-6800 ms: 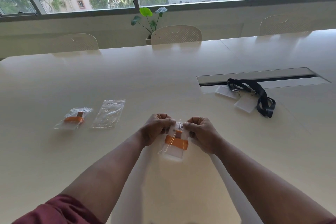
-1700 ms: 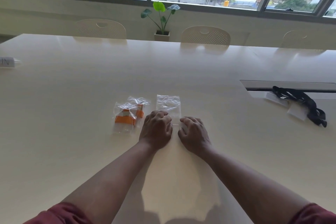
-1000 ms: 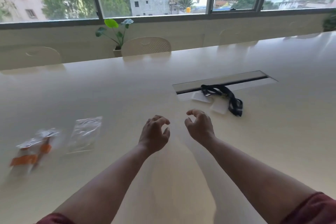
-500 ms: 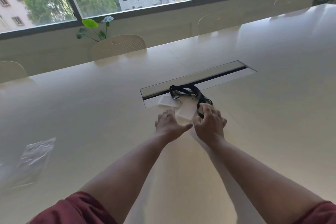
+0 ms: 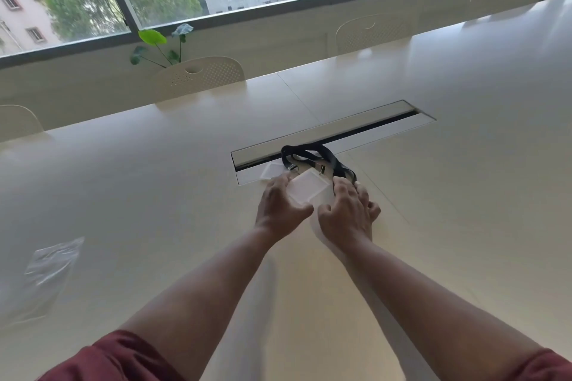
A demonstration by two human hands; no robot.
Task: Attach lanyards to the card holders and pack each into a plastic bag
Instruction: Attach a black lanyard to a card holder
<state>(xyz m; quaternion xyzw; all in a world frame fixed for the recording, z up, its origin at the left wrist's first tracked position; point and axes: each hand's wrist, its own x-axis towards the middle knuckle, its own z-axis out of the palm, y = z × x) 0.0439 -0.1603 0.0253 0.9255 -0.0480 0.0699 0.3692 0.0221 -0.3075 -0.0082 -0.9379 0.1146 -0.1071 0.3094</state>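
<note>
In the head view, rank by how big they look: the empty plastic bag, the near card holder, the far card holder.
1. Empty plastic bag, though it lies nearer the camera.
2. Near card holder, partly covered by the left hand.
3. Far card holder, partly hidden.

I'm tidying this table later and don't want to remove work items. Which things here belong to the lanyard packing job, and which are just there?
Job:
black lanyards
near card holder
far card holder
empty plastic bag

Just there:
potted plant
chairs
table cable slot
</note>
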